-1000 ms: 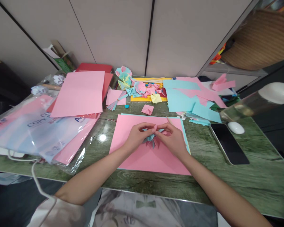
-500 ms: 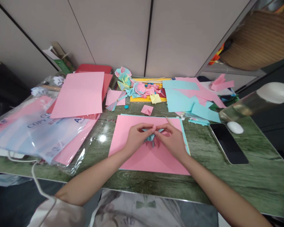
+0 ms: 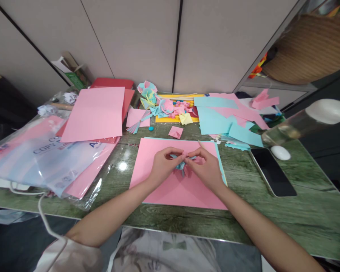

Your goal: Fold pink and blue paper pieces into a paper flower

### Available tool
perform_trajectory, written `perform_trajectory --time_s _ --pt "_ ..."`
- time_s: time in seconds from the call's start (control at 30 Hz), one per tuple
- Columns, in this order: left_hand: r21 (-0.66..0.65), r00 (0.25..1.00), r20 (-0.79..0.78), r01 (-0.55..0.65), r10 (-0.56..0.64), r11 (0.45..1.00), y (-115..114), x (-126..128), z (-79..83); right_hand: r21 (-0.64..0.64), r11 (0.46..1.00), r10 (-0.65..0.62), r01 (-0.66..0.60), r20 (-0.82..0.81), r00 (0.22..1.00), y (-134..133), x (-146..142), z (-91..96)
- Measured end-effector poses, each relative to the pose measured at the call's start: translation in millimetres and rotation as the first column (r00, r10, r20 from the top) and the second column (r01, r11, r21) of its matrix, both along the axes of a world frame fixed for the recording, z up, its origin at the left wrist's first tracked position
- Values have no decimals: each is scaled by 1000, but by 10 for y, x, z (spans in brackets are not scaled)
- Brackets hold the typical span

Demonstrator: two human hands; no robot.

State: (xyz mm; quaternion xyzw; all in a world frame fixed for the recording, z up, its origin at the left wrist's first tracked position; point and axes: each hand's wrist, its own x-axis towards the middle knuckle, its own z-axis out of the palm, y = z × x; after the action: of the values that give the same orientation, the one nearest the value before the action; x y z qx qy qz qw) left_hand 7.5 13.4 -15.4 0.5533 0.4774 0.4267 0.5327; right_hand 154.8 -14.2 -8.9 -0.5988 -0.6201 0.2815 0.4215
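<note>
Both of my hands meet over a large pink sheet [image 3: 175, 189] lying on the green table. My left hand [image 3: 164, 164] and my right hand [image 3: 206, 167] are closed in pinches on a small folded paper piece [image 3: 182, 165], blue with pink, held just above the sheet. The fingertips of both hands touch at its top. Much of the piece is hidden by my fingers.
A plastic pack of copy paper [image 3: 42, 155] and loose pink sheets [image 3: 96, 113] lie at the left. Folded paper flowers [image 3: 155, 99] and scraps sit at the back, blue sheets [image 3: 223, 121] at the right. A black phone [image 3: 272, 172] and a white oval object [image 3: 280, 152] lie right.
</note>
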Motion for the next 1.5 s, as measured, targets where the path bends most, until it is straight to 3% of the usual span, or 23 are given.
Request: perform_trajectory --time_s 0.37,0.57,0.8,1.33,1.5 --pt "16 992 74 106 -107 994 -20 -21 57 10 988 156 -156 -159 975 44 73 30" --pt "58 997 30 71 -73 996 -46 -10 61 150 981 128 -126 -7 992 21 82 53" --pt "73 998 3 59 -59 996 -83 6 106 192 968 147 -161 85 985 6 72 81" --pt "217 987 -83 155 -139 964 -18 -29 115 87 981 173 -174 14 985 21 94 91" --pt "154 979 -65 202 -194 967 -6 -36 107 34 981 191 -191 -14 981 11 86 115"
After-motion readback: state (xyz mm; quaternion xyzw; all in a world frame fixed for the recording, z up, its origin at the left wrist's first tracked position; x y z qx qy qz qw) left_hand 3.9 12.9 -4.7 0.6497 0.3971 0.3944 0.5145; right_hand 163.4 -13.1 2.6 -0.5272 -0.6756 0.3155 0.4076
